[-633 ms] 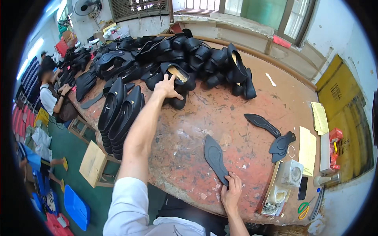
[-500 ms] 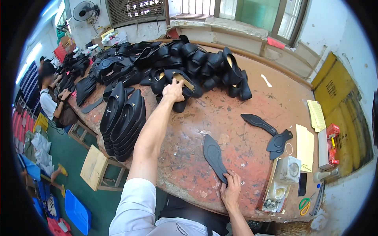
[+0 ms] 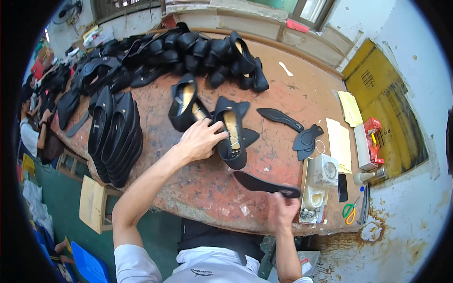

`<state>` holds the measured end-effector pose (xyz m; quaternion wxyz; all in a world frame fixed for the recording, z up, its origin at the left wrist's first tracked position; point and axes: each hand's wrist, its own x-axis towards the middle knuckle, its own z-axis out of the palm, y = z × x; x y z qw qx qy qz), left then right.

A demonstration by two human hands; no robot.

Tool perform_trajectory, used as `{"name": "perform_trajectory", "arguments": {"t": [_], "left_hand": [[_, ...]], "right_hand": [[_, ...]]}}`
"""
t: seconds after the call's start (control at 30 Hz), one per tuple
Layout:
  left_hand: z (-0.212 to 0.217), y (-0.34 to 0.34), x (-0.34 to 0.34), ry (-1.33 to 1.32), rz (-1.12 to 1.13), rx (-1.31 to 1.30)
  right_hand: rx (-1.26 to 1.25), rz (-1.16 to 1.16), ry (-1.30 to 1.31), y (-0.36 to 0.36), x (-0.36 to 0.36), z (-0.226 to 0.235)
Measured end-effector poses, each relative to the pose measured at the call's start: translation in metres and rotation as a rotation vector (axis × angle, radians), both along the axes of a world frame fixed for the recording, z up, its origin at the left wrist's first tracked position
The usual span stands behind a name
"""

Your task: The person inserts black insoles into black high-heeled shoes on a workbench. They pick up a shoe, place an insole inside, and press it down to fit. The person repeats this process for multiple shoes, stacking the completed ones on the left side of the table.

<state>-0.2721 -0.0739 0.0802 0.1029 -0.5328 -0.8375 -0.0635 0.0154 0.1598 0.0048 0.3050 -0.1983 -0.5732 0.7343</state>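
My left hand (image 3: 204,140) is closed on the near rim of a black pointed shoe (image 3: 231,139) over the middle of the table, with its tan inside facing up. Against the same hand's far side is another black shoe (image 3: 178,111), slightly blurred; whether the fingers hold it too I cannot tell. Partly under the gripped shoe, more black pointed pieces (image 3: 249,137) stick out. In my right hand (image 3: 284,210), pinched at one end, is a black insole (image 3: 257,182), raised off the tabletop near its front edge.
Black shoes (image 3: 188,47) lie heaped along the back, and stacked shoes (image 3: 115,137) stand at left. Loose insoles (image 3: 309,141), yellow paper (image 3: 338,146), a pot (image 3: 314,198), a phone (image 3: 343,187) and scissors (image 3: 350,212) lie at right. A wooden stool (image 3: 93,205) and a seated person (image 3: 32,125) are at left.
My left hand has brought shoes from the heap toward me to mid-table. My right hand has lifted the insole, which lay flat, and turned it sideways. The view has shifted right.
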Motion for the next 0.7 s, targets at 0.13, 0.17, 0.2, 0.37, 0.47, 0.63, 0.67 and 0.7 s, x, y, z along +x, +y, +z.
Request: {"name": "perform_trajectory", "arguments": {"t": [0.13, 0.17, 0.2, 0.37, 0.47, 0.63, 0.67, 0.7], "left_hand": [[-0.002, 0.03, 0.054, 0.13, 0.137, 0.054], [0.009, 0.037, 0.075, -0.009, 0.071, -0.049], [0.007, 0.039, 0.095, -0.14, 0.08, -0.049], [-0.071, 0.044, 0.185, -0.322, 0.293, 0.375], [-0.096, 0.031, 0.216, -0.386, 0.168, 0.64], [-0.072, -0.041, 0.214, -0.667, 0.047, 0.515], [-0.071, -0.054, 0.207, -0.735, 0.045, 0.468], [-0.074, -0.063, 0.204, -0.723, 0.093, 0.44]], "right_hand": [[-0.298, 0.004, 0.231, 0.015, 0.016, 0.035], [-0.339, 0.011, 0.252, 0.022, 0.02, 0.044], [-0.336, -0.006, 0.206, 0.025, 0.022, 0.048], [-0.171, -0.093, -0.081, 0.017, 0.039, 0.044], [-0.154, -0.034, -0.133, 0.024, 0.054, 0.038], [0.235, 0.22, -0.32, 0.019, 0.062, 0.09], [0.356, 0.267, -0.32, 0.013, 0.057, 0.093], [0.49, 0.329, -0.365, 0.013, 0.056, 0.09]]}}
